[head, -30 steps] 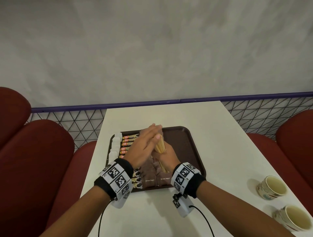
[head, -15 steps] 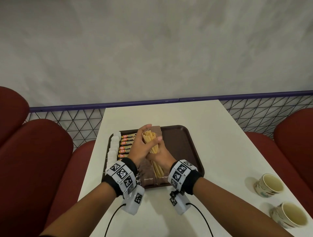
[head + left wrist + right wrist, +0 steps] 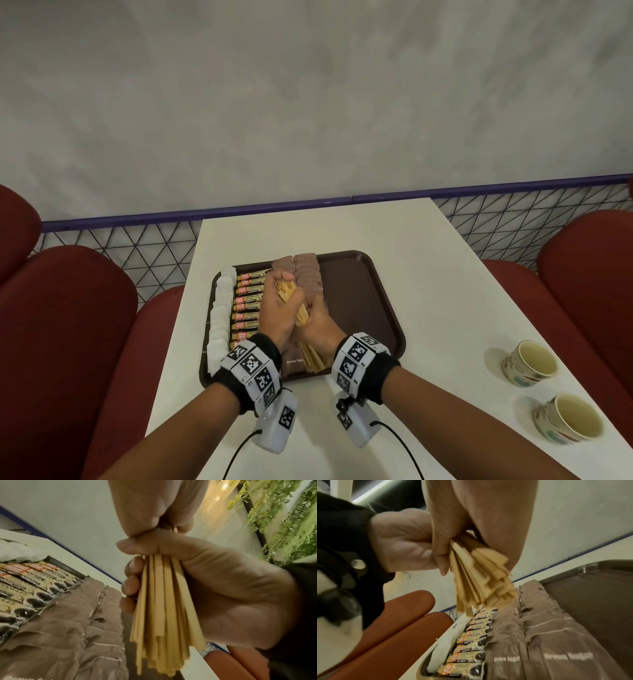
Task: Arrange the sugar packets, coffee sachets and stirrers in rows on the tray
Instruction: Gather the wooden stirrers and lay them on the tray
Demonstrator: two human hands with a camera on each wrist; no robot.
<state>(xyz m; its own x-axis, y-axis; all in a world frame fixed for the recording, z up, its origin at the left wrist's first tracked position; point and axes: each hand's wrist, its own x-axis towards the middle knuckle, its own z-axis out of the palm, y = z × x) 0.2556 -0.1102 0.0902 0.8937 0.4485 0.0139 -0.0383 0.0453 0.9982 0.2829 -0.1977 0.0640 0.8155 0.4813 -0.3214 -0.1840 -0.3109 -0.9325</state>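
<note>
On white table, brown tray, both hands gripping stirrers

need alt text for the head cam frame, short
Both hands, left hand and right hand, grip one bundle of wooden stirrers above a brown tray on a white table. Rows of white packets, coffee sachets and brown sugar packets fill the tray's left half; two cups stand right.
</note>
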